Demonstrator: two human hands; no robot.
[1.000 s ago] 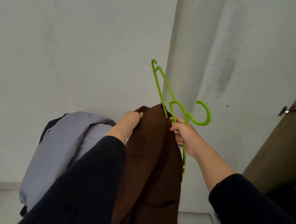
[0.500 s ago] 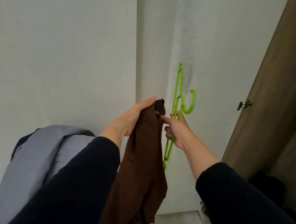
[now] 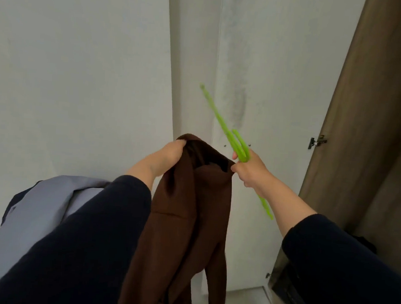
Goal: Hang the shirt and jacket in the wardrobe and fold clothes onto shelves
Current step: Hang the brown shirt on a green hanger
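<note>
A person in dark navy long sleeves is holding a dark brown fabric jacket (image 3: 190,210) up in front of a pale white wall (image 3: 81,72), seen from a camera worn on the head. The left hand (image 3: 168,154) is gripping the top edge of the jacket at its left side, fingers curled over the cloth. The right hand (image 3: 250,169) is pinching the jacket's top edge at its right side, so the neck opening is being stretched between the two hands. The same right hand is also holding a bright green plastic hanger (image 3: 233,142), which is tilting up and to the left above the hand, while its lower end is sticking out below the wrist. The hanger is blurred, and its hook cannot be made out clearly. The rest of the jacket is hanging straight down between the person's forearms.

A pale grey-blue garment (image 3: 41,207) is lying draped at the lower left, partly hidden behind the left sleeve, with a darker cloth showing at its edge. A brown wooden wardrobe door (image 3: 375,116) is standing open along the right side, with a small metal hinge (image 3: 316,143) on its inner edge.
</note>
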